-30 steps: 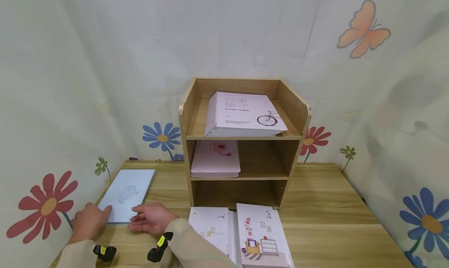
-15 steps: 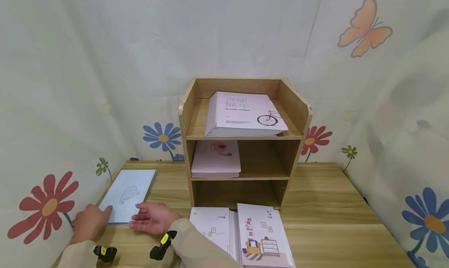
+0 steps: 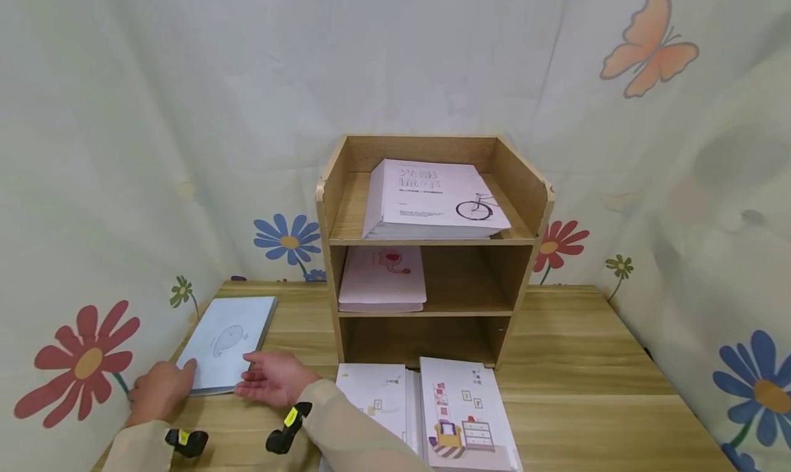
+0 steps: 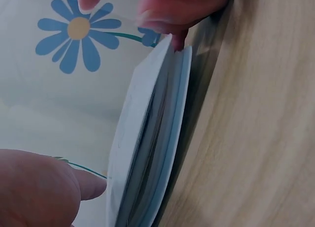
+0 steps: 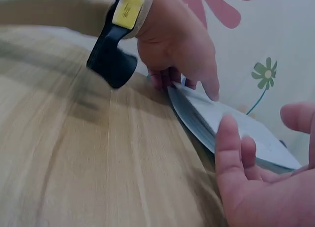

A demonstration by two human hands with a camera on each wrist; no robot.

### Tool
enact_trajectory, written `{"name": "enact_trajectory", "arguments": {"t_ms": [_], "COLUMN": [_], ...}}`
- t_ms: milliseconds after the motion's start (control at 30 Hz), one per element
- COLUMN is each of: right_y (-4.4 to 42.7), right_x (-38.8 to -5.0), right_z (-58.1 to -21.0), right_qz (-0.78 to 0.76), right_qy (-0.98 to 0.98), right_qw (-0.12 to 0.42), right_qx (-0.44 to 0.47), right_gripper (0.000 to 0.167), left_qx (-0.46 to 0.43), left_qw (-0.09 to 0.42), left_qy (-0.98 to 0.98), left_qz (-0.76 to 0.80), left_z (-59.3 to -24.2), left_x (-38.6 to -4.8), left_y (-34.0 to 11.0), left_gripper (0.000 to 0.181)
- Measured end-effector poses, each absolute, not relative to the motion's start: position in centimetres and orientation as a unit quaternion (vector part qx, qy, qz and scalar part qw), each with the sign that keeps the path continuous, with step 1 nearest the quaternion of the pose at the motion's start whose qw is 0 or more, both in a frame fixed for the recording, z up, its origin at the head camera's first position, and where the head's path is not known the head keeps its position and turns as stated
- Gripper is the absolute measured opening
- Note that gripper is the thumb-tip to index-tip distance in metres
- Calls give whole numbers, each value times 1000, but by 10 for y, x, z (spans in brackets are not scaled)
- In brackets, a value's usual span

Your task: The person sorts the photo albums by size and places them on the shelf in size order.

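A light blue notebook (image 3: 237,315) with a whale drawing lies at the table's left side. Its edge shows several layers in the left wrist view; I cannot tell whether it is one notebook or a stack. My left hand (image 3: 159,391) holds its near left corner, thumb on the cover and fingers curled at the edge, as the right wrist view shows. My right hand (image 3: 274,379) is at the near right edge, palm turned inward. Its fingers (image 5: 229,155) are loosely bent beside the edge, and its thumb stands apart from the cover.
A wooden shelf (image 3: 426,314) stands mid-table, with white books (image 3: 432,197) on top and pink notebooks (image 3: 382,279) on the middle level. Two piles of white books, a left pile (image 3: 371,383) and a right pile (image 3: 466,410), lie before it. A flowered curtain (image 3: 395,60) encloses the table.
My right hand has shifted slightly away from me and to the right along the notebook's edge. The left hand stays at its corner. The head view has shifted a little.
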State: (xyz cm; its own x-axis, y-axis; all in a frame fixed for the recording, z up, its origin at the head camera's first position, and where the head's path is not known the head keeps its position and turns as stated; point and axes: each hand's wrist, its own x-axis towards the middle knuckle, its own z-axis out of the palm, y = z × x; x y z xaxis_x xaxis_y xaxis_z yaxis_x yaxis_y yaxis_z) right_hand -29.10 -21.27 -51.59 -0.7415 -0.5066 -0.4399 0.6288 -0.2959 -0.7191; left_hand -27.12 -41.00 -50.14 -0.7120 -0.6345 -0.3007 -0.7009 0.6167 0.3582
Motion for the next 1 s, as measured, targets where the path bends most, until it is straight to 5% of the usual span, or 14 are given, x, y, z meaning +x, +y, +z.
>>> {"name": "enact_trajectory", "arguments": {"t_ms": [200,433,900,1000], "right_y": [-220,-229,-224,-222], "right_x": [-285,-280,-275,-275], "right_z": [-508,-503,-499,-500], "right_qz": [-769,-750,-757,-752], "right_qy": [573,623,629,638], "right_qw": [278,213,157,150], "right_qx": [53,57,84,70], "right_gripper": [20,29,13,14], "left_qx": [-350,-297,-267,-279], "left_qw": [70,62,8,5], "left_qy": [909,935,900,865], "left_qz": [216,184,345,416], "left_z": [-501,-498,-501,-505], "left_x": [-269,-263,-248,-247], "left_y": [-414,-420,-432,-435], "left_gripper": [64,63,56,67]}}
